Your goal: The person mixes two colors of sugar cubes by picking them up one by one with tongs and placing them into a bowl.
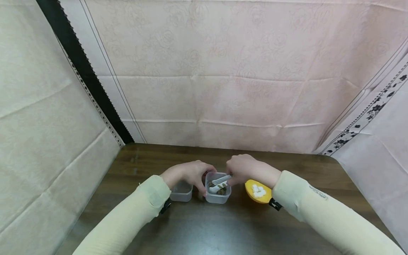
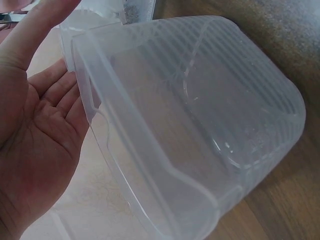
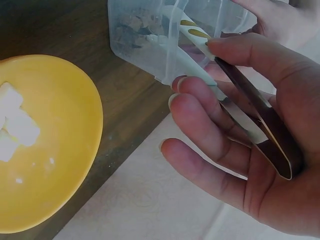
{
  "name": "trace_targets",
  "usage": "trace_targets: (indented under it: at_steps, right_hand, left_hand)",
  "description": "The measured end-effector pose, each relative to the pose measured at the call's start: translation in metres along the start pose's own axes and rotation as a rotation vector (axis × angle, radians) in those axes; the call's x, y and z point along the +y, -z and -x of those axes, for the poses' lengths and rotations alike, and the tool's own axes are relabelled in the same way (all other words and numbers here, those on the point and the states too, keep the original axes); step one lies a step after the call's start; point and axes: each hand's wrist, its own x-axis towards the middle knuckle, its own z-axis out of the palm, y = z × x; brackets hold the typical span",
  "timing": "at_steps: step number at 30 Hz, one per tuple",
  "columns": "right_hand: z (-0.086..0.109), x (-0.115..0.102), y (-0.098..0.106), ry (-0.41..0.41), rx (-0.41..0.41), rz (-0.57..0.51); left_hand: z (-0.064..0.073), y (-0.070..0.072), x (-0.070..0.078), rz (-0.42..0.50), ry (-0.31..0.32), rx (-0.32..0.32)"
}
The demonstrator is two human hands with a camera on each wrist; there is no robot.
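Note:
In the head view my left hand (image 1: 190, 172) holds a small clear plastic container (image 1: 218, 199) at its left side, thumb on the near part and fingers at the back. Brown, dark pieces lie inside. My right hand (image 1: 243, 168) pinches a pair of tongs (image 3: 246, 92) with metal handles and pale, leaf-patterned arms. Their arms reach down into that container; the tips are partly hidden, and I cannot tell whether they grip a piece. A second clear container (image 2: 240, 100) stands beneath my left wrist, with nothing visible in it.
A yellow plate (image 3: 65, 165) with several white cubes (image 3: 21, 126) sits to the right, partly under my right wrist. Brown wooden tabletop (image 1: 143, 226) lies around everything. Pale patterned cloth (image 1: 223, 99) hangs behind the table and at both sides.

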Motion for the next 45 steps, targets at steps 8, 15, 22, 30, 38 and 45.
trace_targets:
  at_steps: [8, 15, 22, 30, 38, 45]
  right_hand:
    - [-0.01, -0.005, -0.001, 0.016, -0.011, 0.058]
    - [-0.015, -0.008, -0.001, 0.0, -0.062, 0.089]
    - [-0.015, -0.008, 0.002, -0.011, -0.081, 0.102]
    - [-0.015, -0.007, 0.008, -0.032, -0.14, 0.078]
    - [-0.016, -0.008, 0.011, -0.029, -0.156, 0.088]
    - [-0.021, -0.013, 0.008, -0.001, -0.151, 0.136]
  left_hand:
    - [0.001, -0.001, -0.004, 0.02, 0.003, -0.003]
    - [0.001, -0.002, -0.004, 0.021, 0.003, -0.009]
    - [-0.002, -0.002, -0.003, 0.027, 0.008, -0.005]
    - [-0.003, 0.002, 0.002, 0.035, 0.015, -0.006]
    - [-0.005, 0.003, 0.001, 0.008, 0.028, -0.007]
    - [-0.003, 0.003, -0.001, 0.0, 0.039, -0.01]
